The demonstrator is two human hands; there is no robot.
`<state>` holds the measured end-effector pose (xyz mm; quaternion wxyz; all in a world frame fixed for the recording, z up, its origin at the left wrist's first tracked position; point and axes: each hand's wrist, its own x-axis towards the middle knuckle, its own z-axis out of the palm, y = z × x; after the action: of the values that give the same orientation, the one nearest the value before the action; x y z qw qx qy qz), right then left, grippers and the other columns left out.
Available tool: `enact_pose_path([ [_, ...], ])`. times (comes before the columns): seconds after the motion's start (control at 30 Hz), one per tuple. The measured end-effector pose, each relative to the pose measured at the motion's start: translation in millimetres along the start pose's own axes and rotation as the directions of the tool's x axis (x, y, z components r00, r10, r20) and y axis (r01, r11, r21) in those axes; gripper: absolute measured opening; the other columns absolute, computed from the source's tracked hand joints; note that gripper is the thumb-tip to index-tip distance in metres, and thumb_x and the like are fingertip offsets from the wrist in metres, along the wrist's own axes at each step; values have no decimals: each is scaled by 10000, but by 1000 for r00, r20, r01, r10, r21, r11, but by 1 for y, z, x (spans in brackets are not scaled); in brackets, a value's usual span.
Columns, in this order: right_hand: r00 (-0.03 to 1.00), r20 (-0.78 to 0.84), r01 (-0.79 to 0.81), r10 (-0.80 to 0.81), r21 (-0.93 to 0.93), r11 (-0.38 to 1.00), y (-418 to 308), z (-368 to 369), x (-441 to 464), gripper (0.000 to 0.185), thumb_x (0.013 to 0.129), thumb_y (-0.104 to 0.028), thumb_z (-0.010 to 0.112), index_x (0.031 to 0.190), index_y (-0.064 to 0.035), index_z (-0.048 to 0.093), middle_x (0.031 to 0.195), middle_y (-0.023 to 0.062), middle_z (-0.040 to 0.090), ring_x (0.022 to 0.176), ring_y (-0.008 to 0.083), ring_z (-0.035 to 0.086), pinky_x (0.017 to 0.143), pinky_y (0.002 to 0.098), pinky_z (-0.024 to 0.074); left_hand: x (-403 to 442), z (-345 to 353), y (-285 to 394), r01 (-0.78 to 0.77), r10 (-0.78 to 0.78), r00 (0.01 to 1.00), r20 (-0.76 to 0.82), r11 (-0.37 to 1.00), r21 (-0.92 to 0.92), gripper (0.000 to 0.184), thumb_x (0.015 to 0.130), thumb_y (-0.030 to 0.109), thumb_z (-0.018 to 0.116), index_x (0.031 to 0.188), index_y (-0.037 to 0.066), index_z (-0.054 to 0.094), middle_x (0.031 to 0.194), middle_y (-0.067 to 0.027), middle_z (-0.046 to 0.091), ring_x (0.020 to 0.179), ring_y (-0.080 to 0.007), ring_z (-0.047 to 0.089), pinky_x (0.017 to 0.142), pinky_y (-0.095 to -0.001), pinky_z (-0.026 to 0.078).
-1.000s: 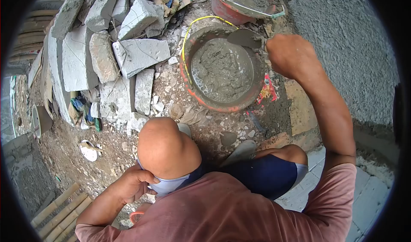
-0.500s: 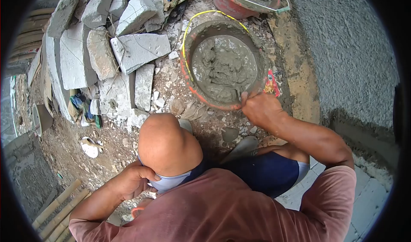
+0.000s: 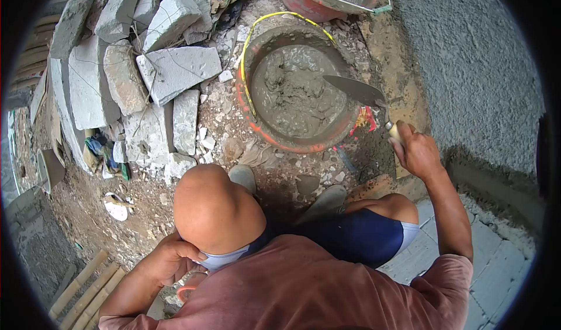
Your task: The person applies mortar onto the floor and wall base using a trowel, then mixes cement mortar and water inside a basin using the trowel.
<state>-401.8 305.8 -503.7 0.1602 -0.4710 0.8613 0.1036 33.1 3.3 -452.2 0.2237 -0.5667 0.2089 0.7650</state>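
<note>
My right hand grips the pale handle of a trowel, whose dark blade reaches over the right rim of a mortar bucket. Wet grey mortar fills much of this orange-red bucket, and its yellow handle leans against the left rim. Beside my bent left knee, my left hand rests with its thumb against the hem of the shorts; its fingers are partly hidden beneath.
A second red bucket with mortar stands behind. Broken concrete blocks are piled at the left. A rough grey wall rises at the right. Bamboo poles lie at the lower left, and a white lid-like piece lies on the rubble.
My right hand has moved from the bucket's lower rim out to the right, and the trowel blade now shows above the right rim. My left hand stays at the knee.
</note>
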Motion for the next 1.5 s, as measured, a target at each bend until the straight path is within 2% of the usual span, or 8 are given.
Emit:
enact_pose_path([
  [0.17, 979, -194, -14, 61, 231, 973, -1, -9, -13, 366, 989, -265, 645, 1240, -5, 582, 989, 257, 701, 821, 458, 699, 709, 526, 532, 0, 2, -1, 7, -7, 1000, -5, 1000, 0, 605, 737, 17, 680, 1330, -36, 573, 1204, -181, 693, 1036, -351, 695, 825, -532, 578],
  [0.37, 898, 425, -368, 109, 593, 717, -29, -4, -33, 283, 1001, -221, 625, 1097, 43, 650, 915, 297, 679, 850, 471, 687, 761, 499, 513, -1, 2, -7, -33, 33, 999, -27, 999, 4, 609, 741, 31, 672, 1339, -34, 570, 1221, -183, 689, 1061, -353, 690, 856, -530, 574],
  [0.5, 862, 492, -288, -121, 673, 682, -73, -22, -14, 306, 994, -255, 630, 1094, 34, 651, 882, 295, 677, 896, 471, 674, 793, 501, 505, -4, 8, -12, -9, 9, 1000, -26, 1000, -3, 620, 749, 26, 673, 1356, -27, 558, 1224, -168, 685, 1078, -325, 689, 891, -501, 571],
  [0.6, 938, 203, 102, -281, 614, 783, -79, -20, 8, 318, 992, -272, 627, 1085, 32, 642, 890, 291, 686, 845, 480, 674, 760, 516, 502, -4, 13, -7, 19, -19, 1000, 2, 1000, 9, 628, 753, 31, 690, 1362, -21, 542, 1200, -142, 683, 1053, -268, 690, 897, -430, 572],
  [0.87, 946, -301, -53, 121, 222, 973, -28, -54, 117, 322, 981, -278, 646, 1115, 14, 650, 835, 268, 685, 832, 469, 676, 750, 539, 511, -1, 6, -14, 2, -1, 1000, -14, 998, 61, 630, 752, 63, 680, 1365, -21, 562, 1265, -173, 670, 1135, -352, 661, 932, -549, 536],
  [1.27, 993, 39, 89, -109, 336, 938, 31, -102, -9, 323, 899, -204, 713, 1142, 8, 693, 737, 179, 672, 638, 347, 659, 625, 436, 490, -1, -1, -3, 37, -38, 999, 23, 999, 40, 595, 770, 47, 701, 1352, 41, 580, 1194, -100, 683, 1054, -251, 657, 860, -460, 547],
  [1.33, 966, 210, -253, 153, 625, 739, 29, -81, -10, 294, 976, -282, 674, 1059, 0, 685, 691, 87, 641, 560, 192, 615, 539, 356, 465, 0, -2, -2, 51, -52, 998, 28, 997, 52, 590, 774, 46, 705, 1351, 37, 579, 1181, -100, 686, 1049, -253, 661, 857, -462, 551],
  [1.5, 897, 306, -377, 321, 906, 190, -4, -22, 48, 328, 1034, -356, 602, 964, -37, 635, 729, 43, 628, 534, 141, 593, 462, 297, 458, 1, -2, -6, 42, -45, 999, 28, 995, 95, 592, 775, 40, 675, 1356, -12, 570, 1242, -160, 673, 1120, -324, 655, 909, -514, 549],
])
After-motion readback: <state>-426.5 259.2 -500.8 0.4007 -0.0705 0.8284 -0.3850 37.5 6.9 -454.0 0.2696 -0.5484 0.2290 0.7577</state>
